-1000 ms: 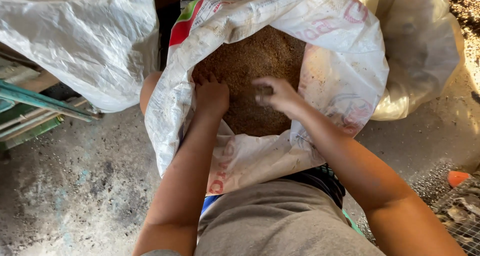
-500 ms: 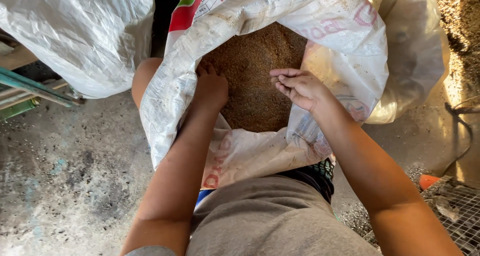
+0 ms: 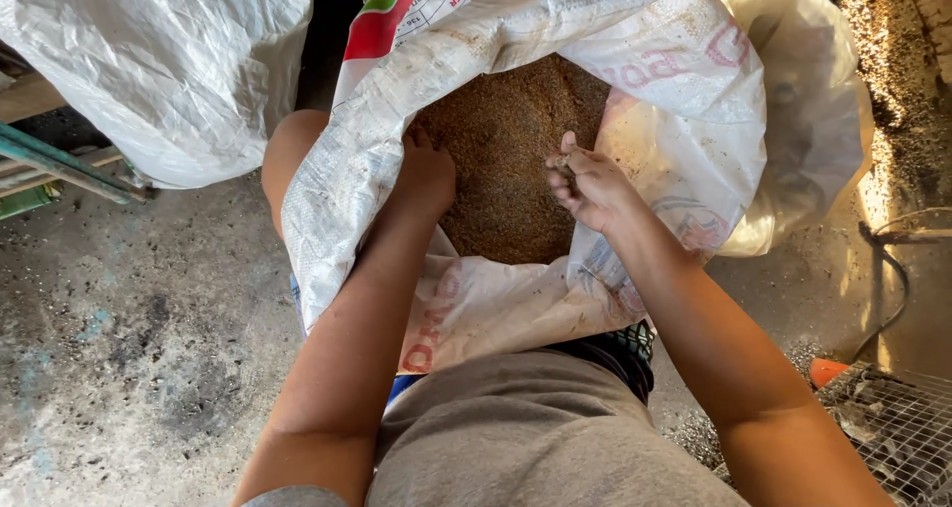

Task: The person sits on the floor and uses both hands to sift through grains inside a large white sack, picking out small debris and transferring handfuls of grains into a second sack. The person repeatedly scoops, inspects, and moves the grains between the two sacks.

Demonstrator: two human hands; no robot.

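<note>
A white woven sack [image 3: 635, 41] with red and green print stands open between my knees, filled with brown grainy feed [image 3: 506, 140]. My left hand [image 3: 426, 175] reaches inside along the sack's left wall, fingers resting down on the feed. My right hand [image 3: 585, 185] is lifted just above the feed near the sack's right wall, fingers curled around a small pinch of grains. My grey shorts fill the bottom of the view.
A second white sack [image 3: 169, 70] stands at the upper left and a pale one [image 3: 813, 120] behind on the right. Green poles [image 3: 59, 165] lie at the left edge. A wire cage [image 3: 892, 428] and an orange object [image 3: 825, 370] sit at lower right on the dirty concrete floor [image 3: 129, 348].
My right hand has lifted off the feed and curled its fingers around some grains. My left hand has stayed low in the sack. The view has shifted slightly.
</note>
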